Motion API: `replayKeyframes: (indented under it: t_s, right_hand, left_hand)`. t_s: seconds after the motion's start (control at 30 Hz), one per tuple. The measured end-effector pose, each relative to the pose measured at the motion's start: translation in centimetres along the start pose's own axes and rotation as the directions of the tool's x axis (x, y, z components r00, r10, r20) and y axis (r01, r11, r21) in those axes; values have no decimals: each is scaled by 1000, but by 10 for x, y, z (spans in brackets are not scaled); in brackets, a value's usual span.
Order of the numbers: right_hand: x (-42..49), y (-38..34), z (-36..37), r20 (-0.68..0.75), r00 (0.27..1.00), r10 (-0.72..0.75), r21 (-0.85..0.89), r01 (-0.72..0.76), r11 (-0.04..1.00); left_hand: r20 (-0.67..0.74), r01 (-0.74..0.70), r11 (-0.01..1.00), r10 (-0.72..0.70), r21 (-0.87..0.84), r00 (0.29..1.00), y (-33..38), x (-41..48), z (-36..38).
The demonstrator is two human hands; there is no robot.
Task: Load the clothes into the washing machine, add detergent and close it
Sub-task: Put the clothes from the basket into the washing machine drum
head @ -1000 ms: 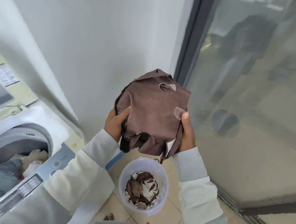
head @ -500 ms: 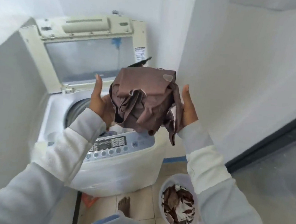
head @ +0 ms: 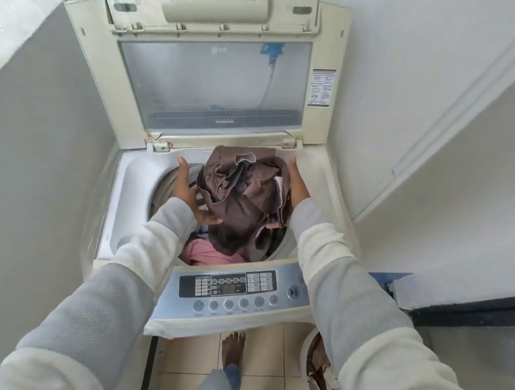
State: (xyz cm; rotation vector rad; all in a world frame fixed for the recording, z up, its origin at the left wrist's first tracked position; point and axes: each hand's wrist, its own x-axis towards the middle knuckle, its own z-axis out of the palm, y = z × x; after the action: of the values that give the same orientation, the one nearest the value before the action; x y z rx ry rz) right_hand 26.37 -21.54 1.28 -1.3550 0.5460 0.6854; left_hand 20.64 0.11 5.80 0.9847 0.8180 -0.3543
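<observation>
Both hands press a brown bundle of clothes between flat palms over the washing machine drum; left hand and right hand sit inside the drum rim; pink cloth lies beneath; the raised lid stands behind; a basket sits right of the control panel.

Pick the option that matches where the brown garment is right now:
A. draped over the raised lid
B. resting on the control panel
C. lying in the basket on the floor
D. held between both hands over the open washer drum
D: the brown garment sits bunched between the left hand and right hand, above the open drum with the lid raised.
</observation>
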Motion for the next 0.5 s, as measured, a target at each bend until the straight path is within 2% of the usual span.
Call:
replayKeyframes:
  t_s: [0.07, 0.2, 0.37, 0.5]
  right_hand:
    - [-4, -1, 15, -7, 989, 148, 14, -148, 989]
    - [7, 6, 27, -59, 975, 215, 11, -214, 977]
    - [17, 14, 26, -57, 977, 204, 39, -202, 979]
    - [2, 12, 15, -22, 987, 157, 105, -154, 982]
  left_hand:
    - [-17, 44, 999, -44, 18, 999, -8, 23, -9]
    - [-44, 147, 988, -145, 51, 988, -21, 58, -26]
    - [-26, 164, 986, -164, -14, 986, -32, 67, -25]
    - [11, 119, 993, -119, -16, 993, -39, 59, -20]
